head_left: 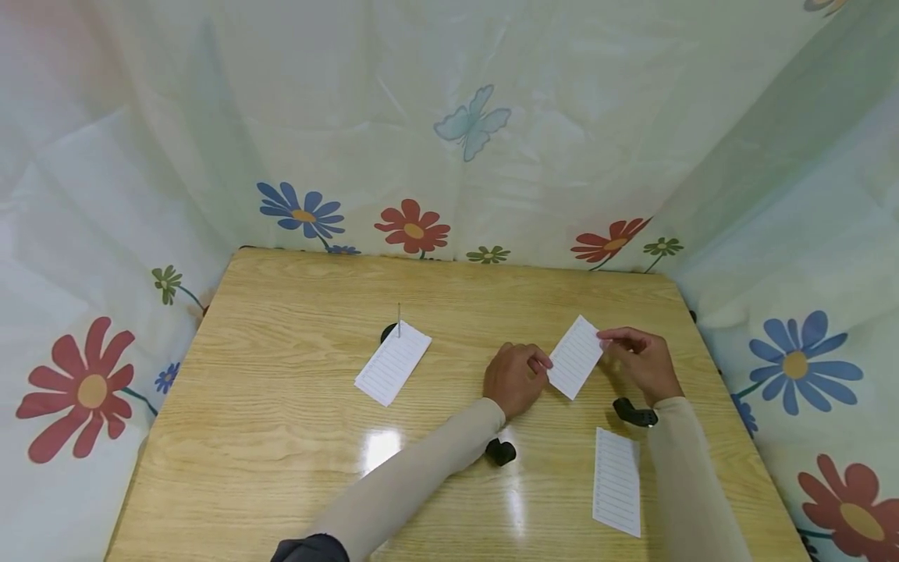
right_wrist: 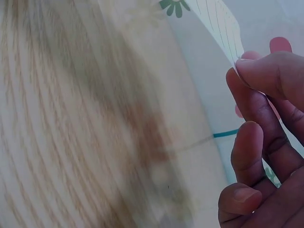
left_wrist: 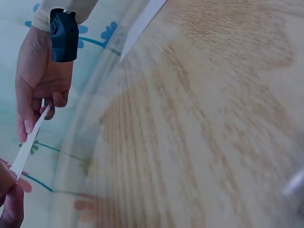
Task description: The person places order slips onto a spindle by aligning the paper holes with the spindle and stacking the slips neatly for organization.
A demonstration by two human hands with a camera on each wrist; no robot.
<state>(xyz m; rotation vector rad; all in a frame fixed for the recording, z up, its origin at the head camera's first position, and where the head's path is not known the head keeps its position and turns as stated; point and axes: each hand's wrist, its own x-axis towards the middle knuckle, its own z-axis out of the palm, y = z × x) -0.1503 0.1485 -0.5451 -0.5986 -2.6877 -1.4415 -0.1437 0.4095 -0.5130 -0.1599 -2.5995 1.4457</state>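
Observation:
A small sheet of lined paper (head_left: pixel 576 359) is held above the table between both hands. My left hand (head_left: pixel 516 378) pinches its left edge, and my right hand (head_left: pixel 642 363) pinches the right edge between thumb and finger. Seen from the left wrist, the sheet (left_wrist: pixel 26 147) is nearly edge-on, stretched from one hand to the other. In the right wrist view the thumb (right_wrist: pixel 270 73) presses the paper's corner against a finger. Farther left, more lined paper (head_left: pixel 393 363) lies at a thin upright spike (head_left: pixel 399 320) on a round black base (head_left: pixel 387 333).
Another lined sheet (head_left: pixel 616 482) lies on the wooden table (head_left: pixel 267 406) beside the right forearm. A black wrist camera (head_left: pixel 634 413) sticks out at the right wrist, another (head_left: pixel 500 452) by the left forearm. A flowered curtain (head_left: pixel 379 117) surrounds the table's back and sides.

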